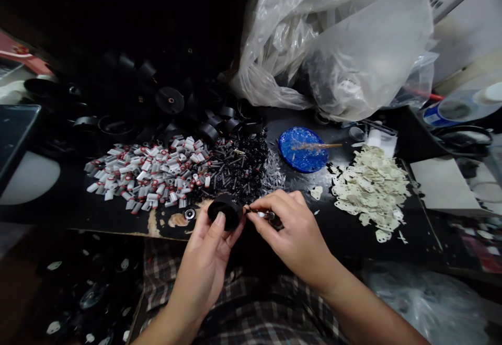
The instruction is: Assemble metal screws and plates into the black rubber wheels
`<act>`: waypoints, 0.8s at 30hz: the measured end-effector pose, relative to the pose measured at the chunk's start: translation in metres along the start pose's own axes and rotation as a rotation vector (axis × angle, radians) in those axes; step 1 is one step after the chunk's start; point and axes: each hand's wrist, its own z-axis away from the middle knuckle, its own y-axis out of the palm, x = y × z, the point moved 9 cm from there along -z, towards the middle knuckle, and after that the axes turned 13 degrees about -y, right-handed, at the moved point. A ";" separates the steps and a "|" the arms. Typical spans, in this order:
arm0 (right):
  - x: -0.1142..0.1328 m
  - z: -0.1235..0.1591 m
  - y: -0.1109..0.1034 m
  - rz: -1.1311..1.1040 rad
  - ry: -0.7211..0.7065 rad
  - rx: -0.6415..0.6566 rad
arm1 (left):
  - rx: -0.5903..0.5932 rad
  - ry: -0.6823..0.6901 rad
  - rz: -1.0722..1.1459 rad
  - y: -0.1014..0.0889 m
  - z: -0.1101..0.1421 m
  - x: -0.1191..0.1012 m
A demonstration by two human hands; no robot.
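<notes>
Head view: the left hand (207, 251) was curled round a black cup (229, 208), thumb over its rim, by the near edge of the tabletop (304, 185). The right hand (296, 230) had its grip closed in a pinch on a slim tool (270, 216), its tip at the cup's side; I couldn't tell whether it touched. To my mind, doing this well called for a steady cup, a light pinch, and knuckles clear of the loose springs (235, 172) just beyond.

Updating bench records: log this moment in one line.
left hand: holds round black cup | right hand: holds slim dark tool, beside cup
</notes>
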 end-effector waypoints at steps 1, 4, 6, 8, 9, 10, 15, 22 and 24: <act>0.001 0.000 0.000 -0.008 -0.009 -0.011 | -0.009 0.006 0.000 -0.001 0.001 0.000; 0.006 0.001 0.002 -0.003 -0.040 -0.035 | -0.041 0.011 0.001 -0.002 0.002 0.001; 0.009 0.002 0.001 0.001 -0.051 -0.054 | -0.049 0.003 0.008 -0.004 0.002 0.001; 0.010 0.001 -0.002 -0.033 -0.042 -0.069 | -0.034 -0.010 0.008 -0.004 0.001 0.001; 0.010 0.001 -0.005 -0.072 -0.037 -0.077 | -0.025 -0.016 0.000 -0.005 0.000 0.001; 0.011 -0.001 -0.007 -0.115 -0.037 -0.086 | -0.013 -0.020 -0.016 -0.005 0.000 0.000; 0.022 -0.013 -0.017 -0.168 -0.102 -0.080 | 0.005 -0.052 -0.114 -0.006 0.001 0.000; 0.023 -0.009 -0.020 -0.143 -0.111 -0.094 | -0.009 -0.090 -0.127 -0.006 0.001 0.003; 0.023 -0.007 -0.022 -0.128 -0.118 -0.107 | 0.008 -0.085 -0.125 -0.005 0.001 0.003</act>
